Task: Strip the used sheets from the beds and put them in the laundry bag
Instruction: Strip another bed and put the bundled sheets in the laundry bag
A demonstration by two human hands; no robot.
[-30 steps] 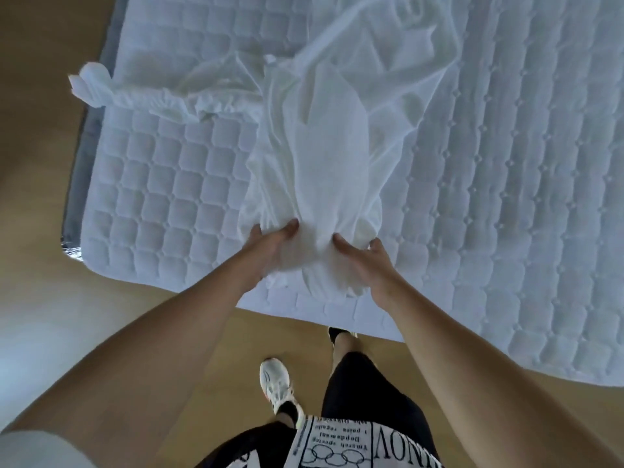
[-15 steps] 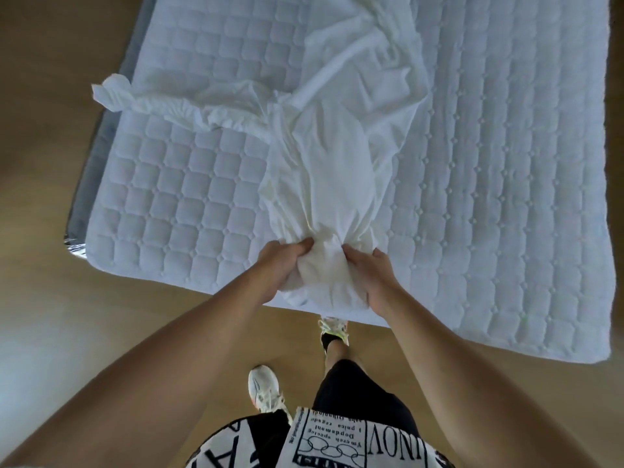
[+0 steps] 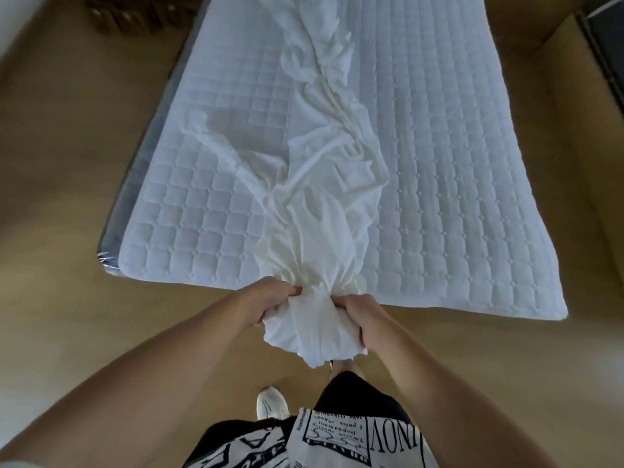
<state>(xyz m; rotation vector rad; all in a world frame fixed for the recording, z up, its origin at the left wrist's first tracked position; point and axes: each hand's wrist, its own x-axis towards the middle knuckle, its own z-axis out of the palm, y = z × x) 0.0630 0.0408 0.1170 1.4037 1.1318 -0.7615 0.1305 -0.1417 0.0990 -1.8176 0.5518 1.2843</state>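
A white sheet (image 3: 324,184) lies bunched in a long crumpled strip down the middle of the quilted white mattress (image 3: 456,180). Its near end hangs past the mattress's foot edge, gathered into a thick wad. My left hand (image 3: 270,304) grips the wad from the left and my right hand (image 3: 358,315) grips it from the right, both with fingers curled into the cloth. The far end of the sheet trails up the bed toward the top of the view. No laundry bag is in view.
The mattress sits low on a tan wooden floor (image 3: 84,163), with a grey plastic-wrapped base (image 3: 111,251) showing along its left edge. A dark object (image 3: 135,11) stands at the far left and dark furniture (image 3: 607,45) at the far right. My white shoe (image 3: 270,401) is below.
Both hands have closed on the sheet's near end and pulled it back off the foot of the mattress. I have stepped backward; the sheet has stretched into a longer strip.
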